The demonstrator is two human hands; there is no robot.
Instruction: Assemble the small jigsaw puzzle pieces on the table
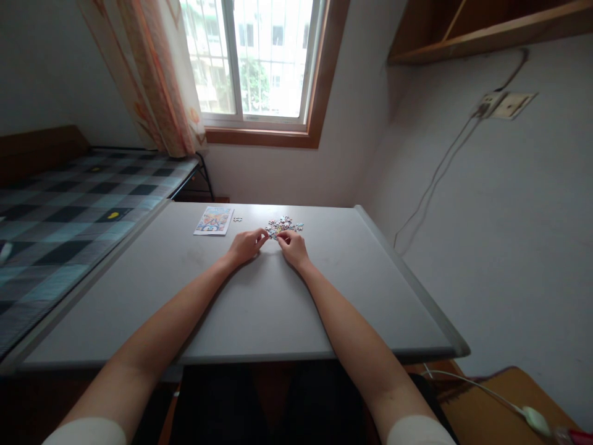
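Note:
A loose heap of small jigsaw puzzle pieces (pixel 286 223) lies toward the far side of the grey-white table (pixel 259 309). At its left edge, my left hand (pixel 249 245) is closed, thumb and fingertips brought together near the pieces. My right hand (pixel 293 246) reaches the heap's near edge, also closed in a pinch. Anything between the fingertips of either hand is too small to make out. Left of the heap sits a small cluster of separate pieces (pixel 238 220). Beside that lies a colourful printed picture sheet (pixel 214 221).
A bed with a checked cover (pixel 92 198) stands along the table's left side. Behind the table are a window (pixel 271 62) and a curtain (pixel 157 80). Cords hang from a wall socket (pixel 512 105) at right. A wooden stool (pixel 514 395) holding a white cable is at lower right.

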